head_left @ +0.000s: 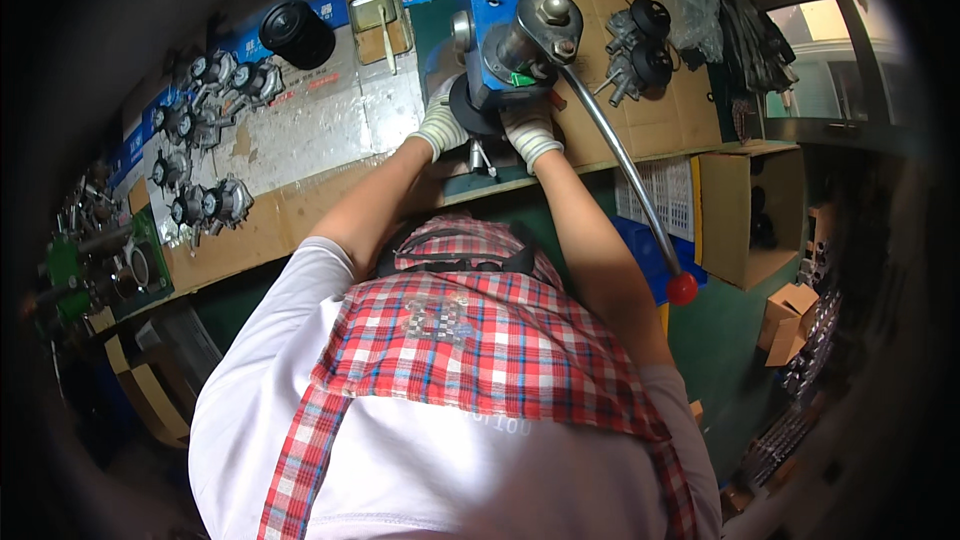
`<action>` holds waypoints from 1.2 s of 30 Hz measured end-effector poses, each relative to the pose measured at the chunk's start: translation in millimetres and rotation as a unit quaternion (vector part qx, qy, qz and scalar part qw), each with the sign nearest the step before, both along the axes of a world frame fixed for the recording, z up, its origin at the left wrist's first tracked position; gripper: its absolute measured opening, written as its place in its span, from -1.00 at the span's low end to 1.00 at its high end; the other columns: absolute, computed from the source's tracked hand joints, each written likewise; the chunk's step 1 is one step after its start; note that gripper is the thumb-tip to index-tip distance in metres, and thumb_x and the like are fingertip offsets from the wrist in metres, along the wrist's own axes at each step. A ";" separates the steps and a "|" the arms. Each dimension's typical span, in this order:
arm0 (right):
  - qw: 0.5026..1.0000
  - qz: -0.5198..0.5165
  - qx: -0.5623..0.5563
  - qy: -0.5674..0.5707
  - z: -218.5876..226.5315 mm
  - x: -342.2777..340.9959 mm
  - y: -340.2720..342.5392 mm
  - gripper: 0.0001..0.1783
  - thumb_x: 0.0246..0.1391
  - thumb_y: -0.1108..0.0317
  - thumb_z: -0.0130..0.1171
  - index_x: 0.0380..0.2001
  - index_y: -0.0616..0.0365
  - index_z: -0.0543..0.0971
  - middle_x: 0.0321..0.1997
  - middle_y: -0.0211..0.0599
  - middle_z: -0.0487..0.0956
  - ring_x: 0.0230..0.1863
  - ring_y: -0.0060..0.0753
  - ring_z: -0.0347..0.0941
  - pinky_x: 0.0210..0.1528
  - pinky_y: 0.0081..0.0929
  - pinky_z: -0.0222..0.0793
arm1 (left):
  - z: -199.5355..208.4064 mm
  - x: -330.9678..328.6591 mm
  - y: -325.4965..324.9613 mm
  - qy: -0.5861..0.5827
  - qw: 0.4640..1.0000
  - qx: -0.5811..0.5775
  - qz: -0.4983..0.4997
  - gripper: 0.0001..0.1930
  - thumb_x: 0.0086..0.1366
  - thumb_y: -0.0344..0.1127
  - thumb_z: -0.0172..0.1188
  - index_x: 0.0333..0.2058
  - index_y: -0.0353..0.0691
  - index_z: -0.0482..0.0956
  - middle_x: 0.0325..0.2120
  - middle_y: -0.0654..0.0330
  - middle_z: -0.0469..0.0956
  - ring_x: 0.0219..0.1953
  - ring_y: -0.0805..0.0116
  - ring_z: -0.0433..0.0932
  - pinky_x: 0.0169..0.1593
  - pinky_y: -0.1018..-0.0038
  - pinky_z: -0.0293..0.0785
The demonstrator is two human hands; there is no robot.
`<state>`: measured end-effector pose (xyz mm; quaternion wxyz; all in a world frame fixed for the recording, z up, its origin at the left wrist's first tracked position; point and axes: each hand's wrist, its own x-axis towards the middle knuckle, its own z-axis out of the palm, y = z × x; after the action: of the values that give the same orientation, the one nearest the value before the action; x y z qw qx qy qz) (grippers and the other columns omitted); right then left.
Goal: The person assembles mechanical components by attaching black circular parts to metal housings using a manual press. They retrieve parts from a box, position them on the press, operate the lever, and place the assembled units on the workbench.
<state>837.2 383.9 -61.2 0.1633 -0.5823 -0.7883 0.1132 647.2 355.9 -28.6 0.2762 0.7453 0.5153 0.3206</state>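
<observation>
Both my hands wear white striped work gloves and reach in under the head of a blue hand-lever press (500, 40). Against the near left side of the press, my left hand (440, 128) is closed at the edge of a black round pulley-like part (470, 112). My right hand (532, 130) is on the other side, its fingers hidden beneath the press head. A small metal fitting (482, 158) sticks out toward me below the black part. From the top of the press a long steel lever (622, 155) slopes down to the right, ending in a red ball knob (682, 288).
Several metal pump-like castings (195, 125) stand on the bench's left. Behind them are a black cylindrical container (297, 33) and a tray with a brush (380, 25). Two castings with black pulleys (640, 50) lie right of the press. Below right sits a cardboard box (735, 215).
</observation>
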 end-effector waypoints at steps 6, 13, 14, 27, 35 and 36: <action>0.996 -0.011 -0.052 -0.067 -42.5 8.5 16.0 0.01 0.10 0.02 0.18 0.44 0.29 -0.04 0.41 0.17 0.26 0.38 0.09 0.27 0.38 -0.14 0.22 | 56.8 -58.0 -16.6 0.020 0.990 -0.133 -0.035 0.36 -0.28 0.18 0.60 0.42 -0.27 0.02 0.37 -0.20 0.11 0.39 -0.14 0.15 0.45 0.18 0.10; 0.976 0.016 -0.051 -0.213 -6.6 9.5 23.4 -0.19 0.20 -0.04 0.06 0.38 0.17 0.17 0.41 0.08 0.28 0.41 0.05 0.22 0.38 -0.14 0.22 | 86.7 3.0 -5.7 0.023 0.999 -0.019 0.019 0.09 -0.23 0.05 0.62 0.25 -0.31 0.30 0.14 -0.18 0.40 0.20 -0.13 0.36 0.29 0.22 0.30; 0.974 0.039 -0.078 -0.208 18.3 2.2 19.9 -0.25 0.23 -0.03 0.02 0.36 0.19 0.21 0.36 0.05 0.32 0.36 0.00 0.27 0.32 -0.16 0.27 | 63.1 -4.0 1.8 0.037 0.999 0.012 0.029 -0.01 -0.23 0.03 0.62 0.18 -0.30 0.40 0.09 -0.15 0.45 0.14 -0.15 0.39 0.23 0.19 0.34; 0.934 -0.064 -0.346 0.061 367.6 115.2 -174.8 -0.34 0.21 -0.01 0.24 0.18 0.27 0.44 -0.33 -0.13 0.63 -0.34 -0.33 0.59 -0.24 -0.36 0.47 | 97.7 0.3 -11.3 0.097 0.991 -0.059 0.074 -0.13 -0.19 0.07 0.56 0.04 -0.32 0.43 0.07 -0.12 0.46 0.12 -0.24 0.41 0.20 0.09 0.38; 0.972 -0.116 -0.200 -0.052 185.0 112.5 -170.2 -0.57 0.32 -0.02 -0.04 -0.13 0.15 0.50 -0.29 0.16 0.63 -0.20 0.28 0.55 -0.14 0.07 0.46 | 101.4 6.7 -6.1 0.085 0.993 -0.071 0.044 0.01 -0.21 0.01 0.58 0.20 -0.34 0.35 0.14 -0.23 0.37 0.20 -0.27 0.33 0.28 0.10 0.29; 0.975 -0.140 -0.167 -0.038 173.7 105.4 -169.4 -0.59 0.33 -0.02 -0.05 -0.15 0.13 0.51 -0.30 0.13 0.63 -0.21 0.28 0.55 -0.15 0.07 0.46 | 101.6 6.7 -6.0 0.090 0.993 -0.060 0.047 0.00 -0.21 0.01 0.59 0.20 -0.33 0.36 0.14 -0.23 0.37 0.20 -0.27 0.33 0.28 0.10 0.29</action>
<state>942.6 214.5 112.5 0.0479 -0.7099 -0.6746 0.1966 653.9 349.8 73.0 0.2579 0.7277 0.5911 0.2335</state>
